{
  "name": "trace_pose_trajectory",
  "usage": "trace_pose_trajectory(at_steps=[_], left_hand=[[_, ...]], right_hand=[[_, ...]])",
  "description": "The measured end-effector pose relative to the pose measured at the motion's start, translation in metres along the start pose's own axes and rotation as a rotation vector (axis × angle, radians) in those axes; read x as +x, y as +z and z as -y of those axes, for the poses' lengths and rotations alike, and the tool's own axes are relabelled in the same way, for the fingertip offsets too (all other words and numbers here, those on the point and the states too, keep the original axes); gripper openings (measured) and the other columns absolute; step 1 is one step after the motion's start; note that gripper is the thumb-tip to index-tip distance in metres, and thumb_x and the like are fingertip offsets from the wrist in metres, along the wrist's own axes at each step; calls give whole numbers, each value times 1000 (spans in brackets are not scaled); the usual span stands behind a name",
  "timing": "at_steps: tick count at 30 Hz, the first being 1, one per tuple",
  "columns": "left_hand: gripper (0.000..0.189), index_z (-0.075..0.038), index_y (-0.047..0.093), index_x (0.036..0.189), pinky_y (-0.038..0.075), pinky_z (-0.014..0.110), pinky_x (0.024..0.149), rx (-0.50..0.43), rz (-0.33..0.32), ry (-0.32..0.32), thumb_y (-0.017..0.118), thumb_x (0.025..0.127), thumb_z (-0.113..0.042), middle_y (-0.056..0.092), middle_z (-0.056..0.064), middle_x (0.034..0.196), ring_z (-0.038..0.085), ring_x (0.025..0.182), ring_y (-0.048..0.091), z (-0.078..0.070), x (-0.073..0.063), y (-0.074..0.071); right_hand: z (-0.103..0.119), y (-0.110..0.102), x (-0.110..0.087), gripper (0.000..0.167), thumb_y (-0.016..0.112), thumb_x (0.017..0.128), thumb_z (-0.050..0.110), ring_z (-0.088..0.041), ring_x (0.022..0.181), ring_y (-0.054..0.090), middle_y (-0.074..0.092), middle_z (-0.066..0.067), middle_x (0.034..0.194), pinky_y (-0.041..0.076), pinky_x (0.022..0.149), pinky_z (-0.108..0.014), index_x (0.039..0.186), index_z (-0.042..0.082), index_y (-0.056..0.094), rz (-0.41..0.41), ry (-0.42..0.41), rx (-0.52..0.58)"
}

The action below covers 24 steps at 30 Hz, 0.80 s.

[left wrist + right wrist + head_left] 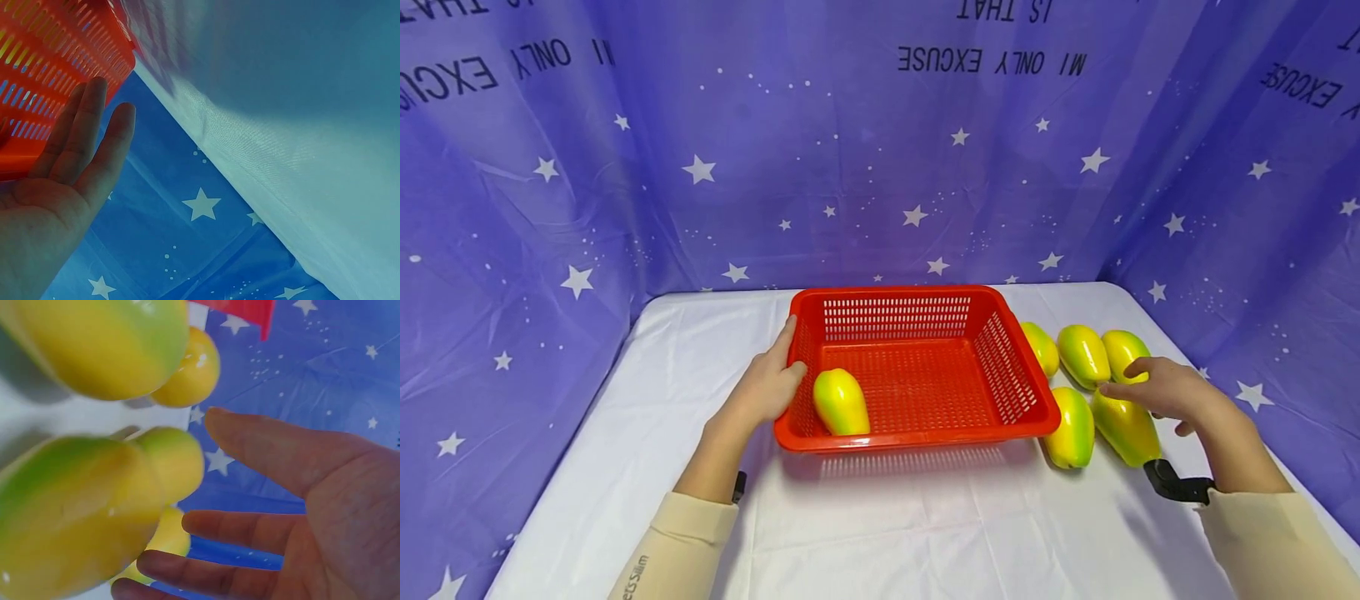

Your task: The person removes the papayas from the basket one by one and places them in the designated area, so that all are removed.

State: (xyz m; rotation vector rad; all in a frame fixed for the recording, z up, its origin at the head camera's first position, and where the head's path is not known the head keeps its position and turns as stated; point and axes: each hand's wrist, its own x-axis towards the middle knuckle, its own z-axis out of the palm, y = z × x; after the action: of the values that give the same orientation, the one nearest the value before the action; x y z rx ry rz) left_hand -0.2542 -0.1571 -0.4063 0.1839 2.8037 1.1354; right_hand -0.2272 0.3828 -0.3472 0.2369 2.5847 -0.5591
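Note:
A red perforated plastic basket [917, 437] stands mid-table, with one glossy yellow-green fruit [841, 402], like a mango or papaya, at its left end. At the basket's left rim, my left hand [769, 382] holds on with the thumb over the edge. The left wrist view shows its other fingers [84, 137] along the outside wall. To the right of the basket lie several similar fruits. Over the near right fruit [1126, 427] hovers my right hand [1172, 387], its fingers spread and grasping nothing. In the right wrist view a gap shows between thumb and fingers, facing the fruits.
White cloth [925, 525] covers the table. Purple star-printed curtains [880, 167] stand behind it and along both sides. Close to the basket's right wall lie a near fruit [1070, 427] and a far fruit [1040, 348], with further fruits [1083, 356] beside them.

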Motion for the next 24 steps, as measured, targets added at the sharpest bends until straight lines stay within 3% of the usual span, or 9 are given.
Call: trace_pose_trajectory(at_steps=[5,9,13,19,24], left_hand=[[77,-18,1,168,36,61,117,2,4,-1,38,101,-23,37,25,163,46,140,49,-1,0,0],[77,-18,1,168,37,61,116,2,4,-3,38,101,-23,37,26,162,45,138,51,-1,0,0],[77,-16,2,168,39,60,114,0,-10,2,39,100,-24,40,27,159,44,133,55,1,0,0],[77,-15,4,168,38,59,116,-10,-16,7,41,101,-23,41,27,159,45,135,54,1,0,2],[77,-17,5,168,39,59,115,-19,-18,-3,41,100,-23,41,26,159,44,135,54,0,0,3]], right_hand=[[11,-1,-4,95,62,92,64,-56,110,56,44,-44,137,60,67,-52,145,-12,39,-69,-33,-64],[27,-1,-5,91,62,93,63,-53,107,58,50,-43,135,58,73,-55,143,-11,46,-134,-76,-118],[51,0,-8,87,62,93,63,-48,107,60,59,-39,129,56,80,-56,141,-10,50,-194,-133,-136],[91,5,-14,71,64,96,54,-44,104,65,66,-33,122,58,77,-50,138,-4,57,-267,-241,-128],[124,10,-16,67,65,96,49,-42,105,66,66,-31,125,60,75,-48,140,0,56,-258,-272,-110]])
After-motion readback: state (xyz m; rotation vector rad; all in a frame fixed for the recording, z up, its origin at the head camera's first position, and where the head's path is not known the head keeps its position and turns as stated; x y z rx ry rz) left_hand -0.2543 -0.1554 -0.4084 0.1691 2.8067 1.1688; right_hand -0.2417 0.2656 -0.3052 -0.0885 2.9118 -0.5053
